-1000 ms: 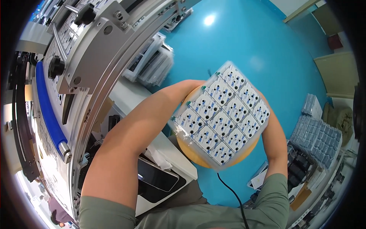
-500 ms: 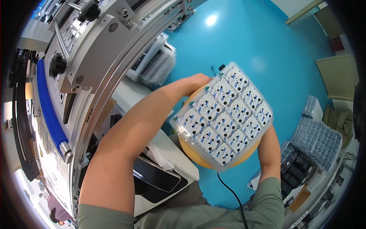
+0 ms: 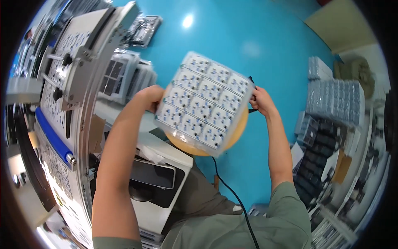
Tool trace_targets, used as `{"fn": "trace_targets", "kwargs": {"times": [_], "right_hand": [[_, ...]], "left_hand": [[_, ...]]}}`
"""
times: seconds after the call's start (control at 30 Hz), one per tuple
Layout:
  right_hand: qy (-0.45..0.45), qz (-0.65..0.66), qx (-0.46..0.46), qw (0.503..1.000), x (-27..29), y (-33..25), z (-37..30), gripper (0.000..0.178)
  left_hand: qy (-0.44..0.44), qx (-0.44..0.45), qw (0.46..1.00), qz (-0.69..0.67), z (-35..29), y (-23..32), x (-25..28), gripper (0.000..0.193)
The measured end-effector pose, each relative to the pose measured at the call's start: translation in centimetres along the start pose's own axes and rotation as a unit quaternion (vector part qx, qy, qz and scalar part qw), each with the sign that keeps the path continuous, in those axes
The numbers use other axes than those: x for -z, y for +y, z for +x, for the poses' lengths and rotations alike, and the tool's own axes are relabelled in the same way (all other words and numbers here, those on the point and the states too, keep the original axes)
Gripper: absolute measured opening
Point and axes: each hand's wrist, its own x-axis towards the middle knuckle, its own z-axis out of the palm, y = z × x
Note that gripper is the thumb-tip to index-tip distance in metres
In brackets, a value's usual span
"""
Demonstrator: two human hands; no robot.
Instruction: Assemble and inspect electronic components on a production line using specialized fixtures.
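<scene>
A clear plastic tray holds rows of square white pieces with blue print and dark round spots. It lies tilted in view over a round yellow seat-like disc; whether it rests on it I cannot tell. My left hand is closed at the tray's left edge, its fingertips hidden behind the edge. Beside the right corner, my right hand has its fingers curled. Small black parts stick out above and below that hand, and what it grips is unclear. The tray's print is blurred by motion.
On the left stands a metal-framed machine with a blue roller and black knobs. A white cabinet top bears a phone near my left forearm. Stacked clear trays stand at right. A black cable hangs toward me.
The tray and yellow disc now appear farther left and higher in view. My right hand has come out from under the tray's right side to its right corner. The whole view has shifted.
</scene>
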Motion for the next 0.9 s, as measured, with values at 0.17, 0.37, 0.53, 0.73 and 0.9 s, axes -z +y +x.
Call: {"fn": "trace_targets", "kwargs": {"times": [0.17,0.37,0.53,0.73,0.9], "right_hand": [[0.066,0.12,0.007,0.991,-1.2,1.2,-7.3,0.044],[0.013,0.151,0.051,0.987,-3.8,3.5,-13.8,0.038],[0.045,0.097,0.089,0.99,-7.9,5.7,-16.0,0.03],[0.121,-0.006,0.15,0.981,-11.9,5.3,-15.2,0.033],[0.138,0.033,0.152,0.978,-14.3,4.4,-14.6,0.034]], "left_hand": [[0.016,-0.006,0.999,0.029,-1.0,-2.5,2.3,0.039],[0.046,-0.062,0.993,-0.091,-1.8,-4.2,0.8,0.057],[0.111,-0.084,0.99,-0.02,-2.2,-3.6,-0.7,0.058],[0.172,-0.129,0.976,0.025,-2.1,-3.6,-0.6,0.057],[0.178,-0.122,0.975,0.044,-2.5,-2.8,-0.8,0.055]]}}
